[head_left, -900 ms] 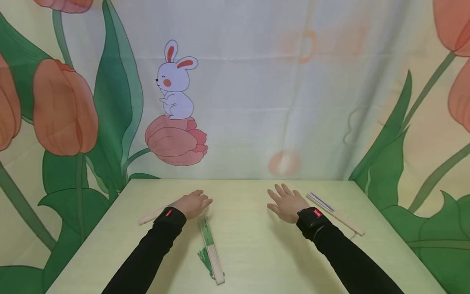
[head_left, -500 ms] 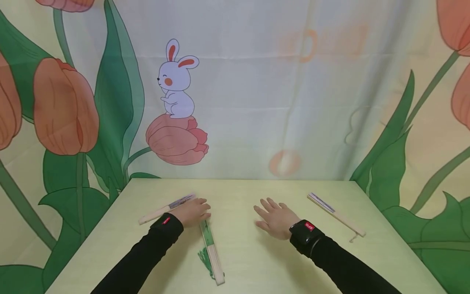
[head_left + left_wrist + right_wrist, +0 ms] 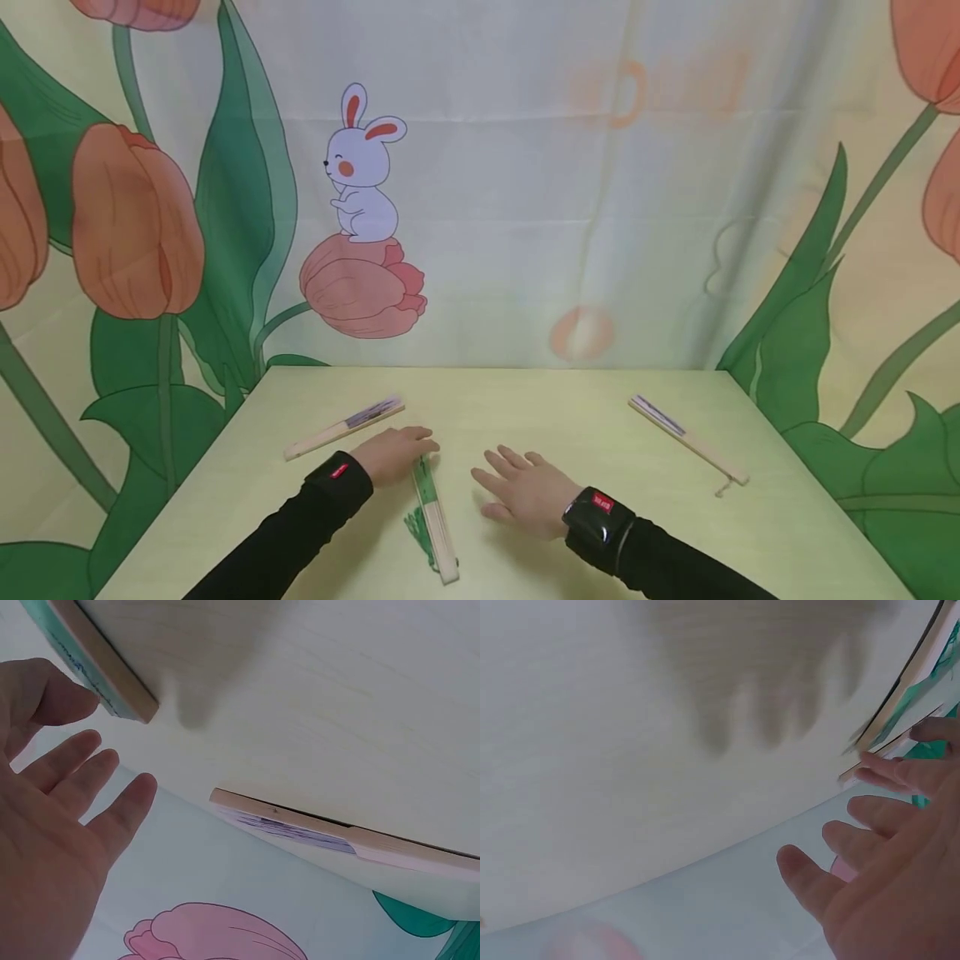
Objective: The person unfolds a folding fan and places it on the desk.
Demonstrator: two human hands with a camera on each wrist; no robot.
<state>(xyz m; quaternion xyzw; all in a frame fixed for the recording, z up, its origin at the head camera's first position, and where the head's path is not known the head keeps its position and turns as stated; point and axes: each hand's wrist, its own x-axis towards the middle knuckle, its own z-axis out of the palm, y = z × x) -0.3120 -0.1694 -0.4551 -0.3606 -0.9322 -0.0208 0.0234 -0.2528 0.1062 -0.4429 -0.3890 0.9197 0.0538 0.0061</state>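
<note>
A folded hand fan with green leaf, pale wooden ribs and a green tassel lies in the middle of the table, handle end toward me. My left hand hovers by its far tip, fingers loosely bent; in the left wrist view the thumb overlaps the green fan's edge and nothing is gripped. To the right of this fan my right hand is spread above the table, palm down, holding nothing. Its fingers reach toward the green fan in the right wrist view.
A second folded fan, purple-patterned, lies slanted behind my left hand. Another purple-patterned fan with a small cord lies at the right. The pale yellow table ends at a printed curtain with tulips and a rabbit.
My right hand has moved left and nearer to me, toward the green fan. The left hand has come slightly nearer to me, uncovering the left purple fan.
</note>
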